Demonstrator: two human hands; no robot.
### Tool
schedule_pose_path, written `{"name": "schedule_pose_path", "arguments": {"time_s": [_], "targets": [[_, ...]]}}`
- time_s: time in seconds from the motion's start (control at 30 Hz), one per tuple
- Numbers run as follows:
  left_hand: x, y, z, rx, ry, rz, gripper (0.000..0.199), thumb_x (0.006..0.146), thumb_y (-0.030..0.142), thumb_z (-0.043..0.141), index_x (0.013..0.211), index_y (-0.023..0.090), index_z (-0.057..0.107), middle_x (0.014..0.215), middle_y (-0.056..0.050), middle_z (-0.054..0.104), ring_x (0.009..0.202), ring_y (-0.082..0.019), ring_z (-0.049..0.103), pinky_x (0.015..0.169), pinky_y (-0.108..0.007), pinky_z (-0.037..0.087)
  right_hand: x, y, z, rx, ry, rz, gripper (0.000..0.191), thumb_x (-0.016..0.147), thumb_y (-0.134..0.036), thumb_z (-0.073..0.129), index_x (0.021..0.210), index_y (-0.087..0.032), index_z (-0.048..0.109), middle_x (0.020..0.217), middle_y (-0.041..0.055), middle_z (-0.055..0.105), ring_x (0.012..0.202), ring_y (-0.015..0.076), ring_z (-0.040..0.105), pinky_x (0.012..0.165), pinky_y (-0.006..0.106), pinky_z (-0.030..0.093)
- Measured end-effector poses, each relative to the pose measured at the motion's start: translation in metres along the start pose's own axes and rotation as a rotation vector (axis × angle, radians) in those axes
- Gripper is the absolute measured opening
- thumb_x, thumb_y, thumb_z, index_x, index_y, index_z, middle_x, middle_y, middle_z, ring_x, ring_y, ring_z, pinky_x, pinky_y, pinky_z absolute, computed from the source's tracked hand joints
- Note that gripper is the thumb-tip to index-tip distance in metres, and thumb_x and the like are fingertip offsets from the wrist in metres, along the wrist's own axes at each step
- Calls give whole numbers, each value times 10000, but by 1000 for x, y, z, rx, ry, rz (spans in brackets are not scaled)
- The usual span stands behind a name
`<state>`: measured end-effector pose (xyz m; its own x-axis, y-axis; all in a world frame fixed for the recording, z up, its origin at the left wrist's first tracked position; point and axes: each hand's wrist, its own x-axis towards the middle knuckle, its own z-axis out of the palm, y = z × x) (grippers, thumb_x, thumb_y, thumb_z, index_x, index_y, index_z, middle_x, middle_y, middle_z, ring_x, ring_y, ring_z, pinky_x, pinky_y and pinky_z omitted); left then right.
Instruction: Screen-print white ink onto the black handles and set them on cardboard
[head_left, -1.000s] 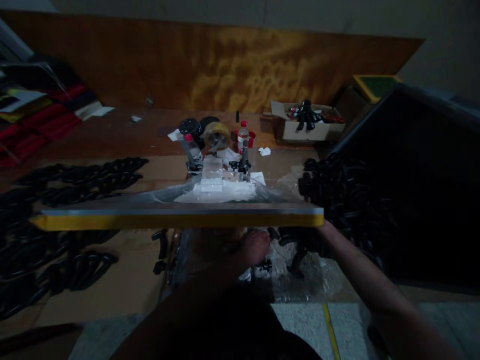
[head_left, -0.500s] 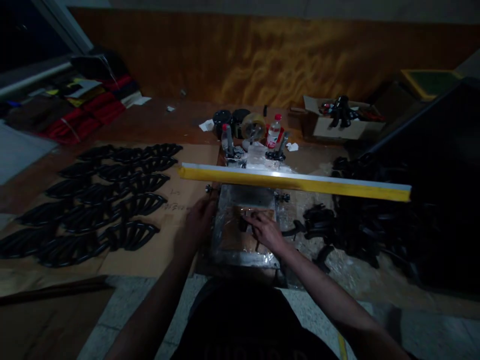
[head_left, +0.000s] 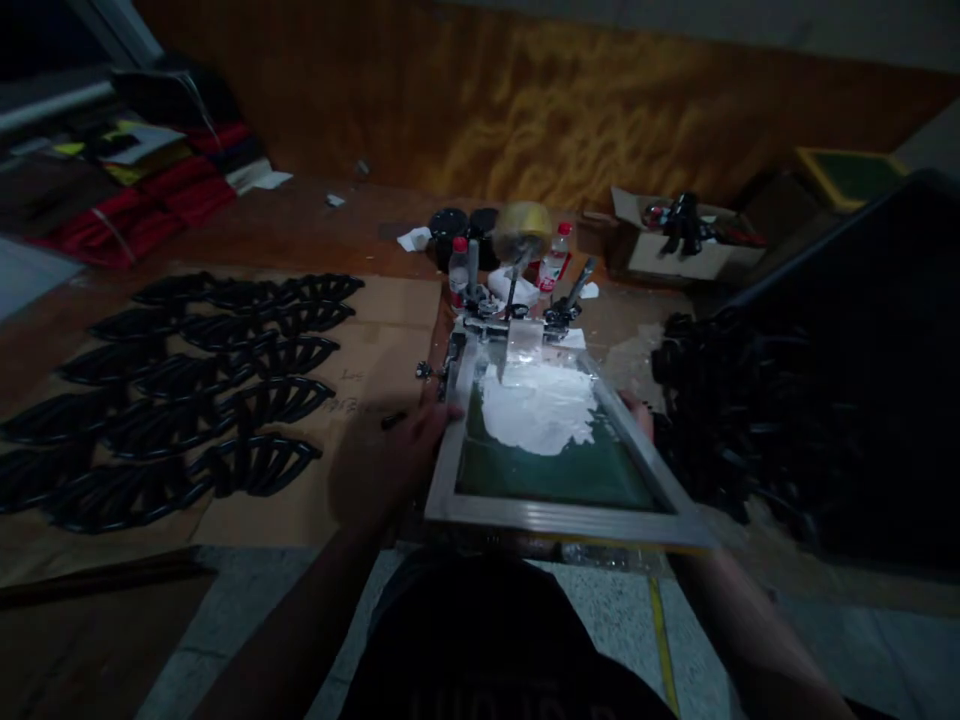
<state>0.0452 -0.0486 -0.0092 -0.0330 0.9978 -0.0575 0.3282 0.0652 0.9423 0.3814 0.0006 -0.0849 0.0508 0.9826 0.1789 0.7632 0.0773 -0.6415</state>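
Note:
A screen printing frame with a metal border lies low across the work stand in front of me. White ink covers the upper part of its green mesh. My right hand is closed on the frame's right side, with most of its fingers hidden beneath. My left hand is at the left side, its fingertips by the border; shadow and blur hide its grip. A small black piece shows beside that hand, and whether it is held is unclear. A pale squeegee blade stands at the ink's far edge.
Rows of black ribbed parts lie on cardboard at left. More black parts are piled at right. Behind the frame stand red-capped bottles, dark tubs and a tape roll. An open carton sits farther back.
The frame, raised and seen edge-on before, has swung down toward me over the stand. My right hand has left the small dark part on the stand and moved right to the frame's side.

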Motion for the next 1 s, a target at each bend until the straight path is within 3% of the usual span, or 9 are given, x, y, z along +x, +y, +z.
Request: {"name": "schedule_pose_path", "arguments": {"time_s": [0.1,0.17,0.23,0.33,0.4,0.6,0.67,0.8,1.0], "targets": [[-13,-45,13,75,-143,-155,487,875,429,522,1281,185,634,1024,-63,746,875,-222,684,759,-336,558,32,-14,-4,-39,121,-51,494,890,-409,486,1308,-166,582,1281,157,573,1075,289,579,922,459,471],[-12,-74,25,71,-159,-175,609,874,384,519,1431,138,494,1189,-111,705,953,-231,685,843,-360,551,46,-42,10,-120,82,-193,624,813,-371,622,1394,-181,496,1444,172,438,1240,321,475,1018,489,412],[-8,-96,36,52,-170,-161,639,887,368,505,1473,121,432,1317,-145,641,1023,-239,678,922,-377,529,51,-73,28,-249,-77,-297,605,788,-292,672,1358,-164,514,1404,183,477,1256,333,453,1033,477,396],[-3,-113,43,64,-191,-145,614,906,371,493,1472,138,432,1384,-148,599,1098,-258,661,985,-400,504,37,-99,47,-420,-361,-256,286,836,-197,603,1116,-161,643,1101,141,659,1043,283,588,891,369,462],[-3,-115,43,79,-189,-151,587,913,366,489,1455,144,454,1400,-144,589,1172,-274,630,1023,-416,484,15,-98,49,-473,-476,-284,199,848,-159,556,1010,-171,672,1000,115,689,947,252,621,809,321,469],[-5,-111,44,68,-164,-179,550,913,333,500,1429,143,478,1439,-136,560,1292,-264,556,1100,-413,428,-26,-75,25,-287,-686,-694,317,773,-76,548,1028,-196,693,1019,67,714,956,201,625,801,284,456],[-5,-108,44,65,-162,-186,541,915,331,497,1422,142,486,1416,-136,580,1255,-258,587,1075,-396,452,-22,-77,24,-270,-674,-670,300,749,-73,559,976,-205,703,969,50,717,920,198,632,774,278,452],[-7,-104,43,50,-162,-219,557,916,354,500,1430,140,477,1236,-128,693,1057,-243,685,927,-369,540,-26,-78,34,-327,-459,-581,292,821,-94,519,1041,-162,700,1040,113,707,970,235,616,836,328,462],[-8,-99,41,25,-136,-232,574,892,357,531,1423,145,482,1058,-104,743,895,-226,707,834,-362,560,-38,-74,39,-256,-529,-611,338,842,-134,551,1150,-181,683,1035,93,705,971,220,626,833,308,480]]}}
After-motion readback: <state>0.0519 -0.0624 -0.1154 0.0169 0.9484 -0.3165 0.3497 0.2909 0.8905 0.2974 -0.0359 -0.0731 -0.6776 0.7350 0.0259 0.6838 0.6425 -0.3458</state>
